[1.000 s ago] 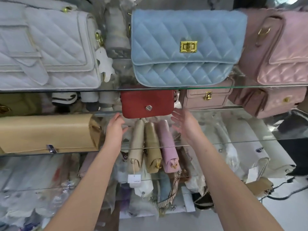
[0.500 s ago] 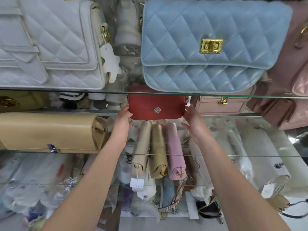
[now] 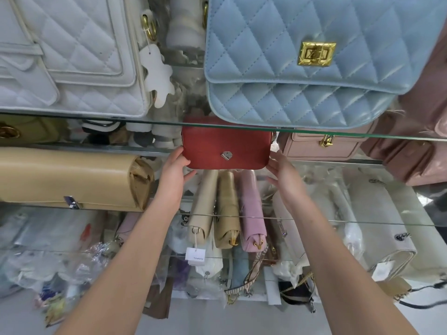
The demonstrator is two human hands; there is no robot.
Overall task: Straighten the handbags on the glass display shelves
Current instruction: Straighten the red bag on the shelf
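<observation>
Left grip (image 3: 174, 170) pinches the lower left corner of a small red handbag (image 3: 226, 147), thumb across the front and fingers hidden behind the side. Right grip (image 3: 285, 181) is spread, its straight fingers touching the bag's right edge. Both bare forearms reach up from the near edge of the view. The red handbag stands upright on the second glass shelf, a small silver clasp (image 3: 227, 155) on its front, its top partly behind the edge of the upper glass shelf (image 3: 96, 116). Just right of it sits a dusty pink handbag (image 3: 319, 147); to its left lies a long tan clutch (image 3: 67, 177). On the upper shelf rest a blue quilted handbag (image 3: 302, 73) with a gold clasp (image 3: 316, 53), directly above the red one, and a white quilted handbag (image 3: 72, 56) at the left. Below the hands three slim bags lie side by side: beige (image 3: 203, 204), tan (image 3: 226, 209) and pink (image 3: 251, 211)
</observation>
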